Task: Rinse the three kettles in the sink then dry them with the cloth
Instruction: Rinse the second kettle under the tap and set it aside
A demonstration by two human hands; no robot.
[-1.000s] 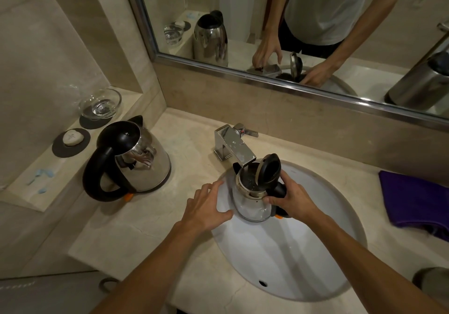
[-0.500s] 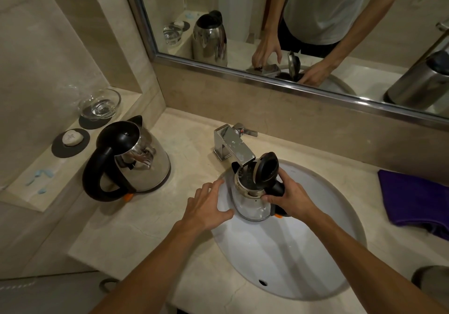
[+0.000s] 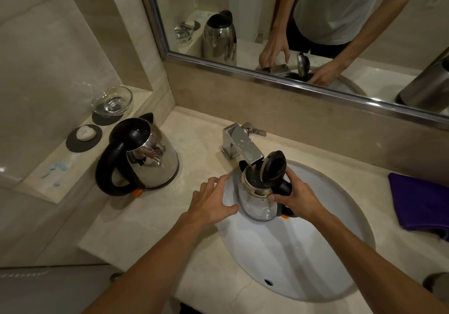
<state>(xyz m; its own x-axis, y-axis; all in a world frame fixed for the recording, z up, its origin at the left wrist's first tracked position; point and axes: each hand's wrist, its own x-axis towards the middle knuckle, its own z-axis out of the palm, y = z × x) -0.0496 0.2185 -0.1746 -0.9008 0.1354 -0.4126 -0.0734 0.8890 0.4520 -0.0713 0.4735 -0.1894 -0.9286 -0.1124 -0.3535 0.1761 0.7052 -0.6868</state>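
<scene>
A small steel kettle with its black lid flipped up stands in the white sink, its mouth right under the chrome faucet spout. My right hand grips its black handle. My left hand rests flat on the sink's left rim, thumb close to the kettle's side. A second steel kettle with a black handle stands closed on the counter at left. A purple cloth lies folded on the counter at right. The third kettle barely shows at the lower right edge.
A glass dish and a pale soap on a dark coaster sit on the left ledge. The mirror runs along the back wall, reflecting the person and kettles. Bare counter lies in front of the left kettle.
My right hand has shifted the kettle slightly back and left, bringing its open mouth under the faucet spout. My left hand stays on the sink rim.
</scene>
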